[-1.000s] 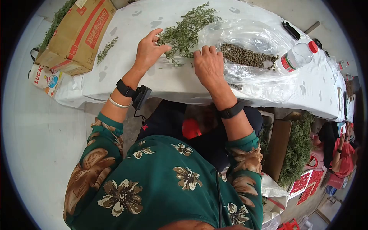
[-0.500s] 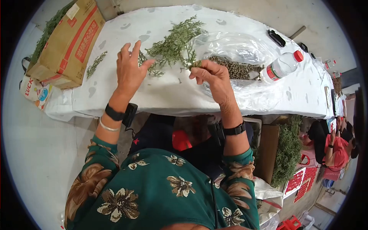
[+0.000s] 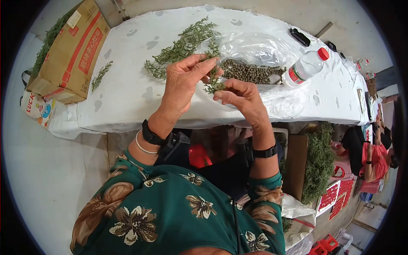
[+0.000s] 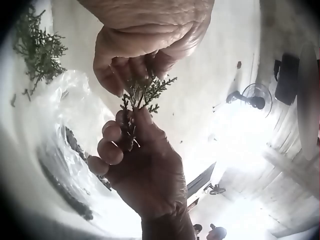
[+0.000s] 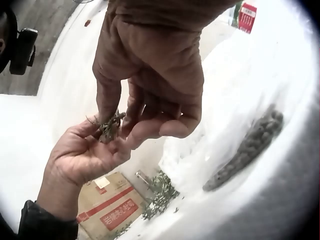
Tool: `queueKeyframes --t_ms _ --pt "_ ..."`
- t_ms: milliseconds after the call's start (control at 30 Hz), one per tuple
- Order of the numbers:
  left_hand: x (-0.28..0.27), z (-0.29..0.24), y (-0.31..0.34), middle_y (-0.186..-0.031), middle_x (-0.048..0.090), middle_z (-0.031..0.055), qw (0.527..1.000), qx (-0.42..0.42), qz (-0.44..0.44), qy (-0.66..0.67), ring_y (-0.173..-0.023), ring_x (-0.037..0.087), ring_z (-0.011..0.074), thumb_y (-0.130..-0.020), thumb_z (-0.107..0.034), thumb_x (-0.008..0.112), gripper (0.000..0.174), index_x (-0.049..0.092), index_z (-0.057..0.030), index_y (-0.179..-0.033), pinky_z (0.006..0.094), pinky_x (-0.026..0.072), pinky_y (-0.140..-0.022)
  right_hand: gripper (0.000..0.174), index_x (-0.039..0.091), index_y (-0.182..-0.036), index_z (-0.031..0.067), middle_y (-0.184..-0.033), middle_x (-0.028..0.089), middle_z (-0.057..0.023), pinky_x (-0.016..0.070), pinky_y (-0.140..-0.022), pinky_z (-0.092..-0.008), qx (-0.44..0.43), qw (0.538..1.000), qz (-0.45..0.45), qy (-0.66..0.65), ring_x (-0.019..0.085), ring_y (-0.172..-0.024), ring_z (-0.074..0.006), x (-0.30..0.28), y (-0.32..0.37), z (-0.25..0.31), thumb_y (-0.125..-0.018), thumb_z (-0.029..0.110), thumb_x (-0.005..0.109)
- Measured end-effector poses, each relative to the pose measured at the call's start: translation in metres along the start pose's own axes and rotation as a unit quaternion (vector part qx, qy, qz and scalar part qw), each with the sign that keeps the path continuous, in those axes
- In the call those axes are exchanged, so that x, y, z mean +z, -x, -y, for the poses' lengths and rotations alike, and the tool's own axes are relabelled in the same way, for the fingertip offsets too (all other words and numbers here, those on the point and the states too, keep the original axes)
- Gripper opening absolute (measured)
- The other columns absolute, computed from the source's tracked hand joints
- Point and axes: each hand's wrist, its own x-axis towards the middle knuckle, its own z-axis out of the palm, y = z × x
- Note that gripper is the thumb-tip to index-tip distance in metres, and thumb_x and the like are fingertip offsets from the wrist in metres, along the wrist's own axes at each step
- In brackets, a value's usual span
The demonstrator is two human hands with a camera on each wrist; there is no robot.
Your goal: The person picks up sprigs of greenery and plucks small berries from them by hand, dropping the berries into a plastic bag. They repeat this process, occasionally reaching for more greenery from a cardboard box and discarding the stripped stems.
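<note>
Both hands meet over the near part of the table around a green conifer-like sprig. My left hand pinches it between thumb and fingers, its leafy tip poking out above. My right hand pinches the sprig's lower end, close to the left fingertips. Small leafy twigs spread between the two sets of fingers in the left wrist view. Behind the left hand lies a loose pile of similar green sprigs. Just past the right hand, a clear plastic bag holds small round brown pellets.
A plastic bottle with a red cap leans on the bag's right end. At left stand a cardboard box and a single sprig. Below the table's right side is a box of greenery. A person in red is at far right.
The left hand moved away from the pile, then came right to the sprig in the right hand and pinched it. The right hand turned and drew a sprig from the pile toward the body.
</note>
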Motion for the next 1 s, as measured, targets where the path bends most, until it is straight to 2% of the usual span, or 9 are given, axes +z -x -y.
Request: queueKeyframes --t_ms 33,133,267,467,700,1000 --pt "0.001 0.001 -0.001 -0.092 0.065 0.0077 1.0 -0.02 0.01 0.001 -0.075 0.062 0.0143 -0.086 -0.012 0.058 0.021 0.062 0.0041 -0.099 0.0235 0.046 -0.065 0.01 0.064 -0.086 0.0012 -0.076 0.063 -0.0049 0.0417 -0.063 -0.021 -0.001 1.0 -0.004 -0.001 0.051 -0.066 -0.0072 -0.006 0.002 0.001 -0.08 0.009 0.063" --pt "0.009 0.008 0.003 -0.09 0.065 0.0077 0.998 -0.049 0.016 0.028 -0.075 0.062 0.0144 -0.086 -0.012 0.057 0.021 0.062 0.0042 -0.099 0.0244 0.0477 -0.066 0.016 0.064 -0.093 0.0012 -0.082 0.064 -0.0046 0.0423 -0.064 -0.0211 -0.062 0.988 -0.124 -0.064 0.052 -0.069 -0.0069 -0.021 0.009 0.003 -0.081 0.011 0.063" --pt "0.022 0.023 0.008 -0.088 0.065 0.0079 0.996 -0.068 0.033 0.035 -0.075 0.062 0.0144 -0.086 -0.011 0.057 0.02 0.062 0.0045 -0.098 0.0253 0.0498 -0.066 0.018 0.064 -0.097 0.0012 -0.087 0.064 -0.0043 0.0426 -0.064 -0.0216 -0.087 0.965 -0.205 -0.139 0.053 -0.071 -0.007 -0.028 0.011 0.004 -0.082 0.012 0.062" --pt "0.038 0.034 0.012 -0.088 0.064 0.0079 0.997 -0.055 0.045 -0.014 -0.075 0.062 0.0141 -0.086 -0.01 0.056 0.02 0.061 0.0046 -0.099 0.0249 0.0501 -0.066 0.018 0.064 -0.098 0.001 -0.09 0.065 -0.0061 0.0429 -0.064 -0.0217 -0.106 0.958 -0.218 -0.15 0.054 -0.073 -0.0079 -0.023 0.009 0.002 -0.084 0.011 0.061" --pt "0.044 0.04 0.012 -0.089 0.064 0.0083 0.989 -0.113 0.085 0.047 -0.075 0.062 0.014 -0.087 -0.011 0.054 0.021 0.06 0.0041 -0.101 0.0255 0.0497 -0.067 0.017 0.063 -0.098 0.0004 -0.092 0.065 -0.0085 0.0439 -0.066 -0.022 -0.114 0.953 -0.218 -0.178 0.057 -0.076 -0.0102 -0.026 0.01 0.001 -0.083 0.009 0.061" --pt "0.048 0.046 0.013 -0.093 0.063 0.0072 0.982 -0.137 0.094 0.089 -0.078 0.061 0.0135 -0.087 -0.011 0.056 0.023 0.059 0.0037 -0.104 0.0257 0.0485 -0.069 0.015 0.064 -0.096 -0.0001 -0.089 0.066 -0.0091 0.0462 -0.07 -0.0236 -0.132 0.951 -0.217 -0.174 0.06 -0.08 -0.0129 -0.027 0.009 -0.004 -0.082 0.006 0.06"
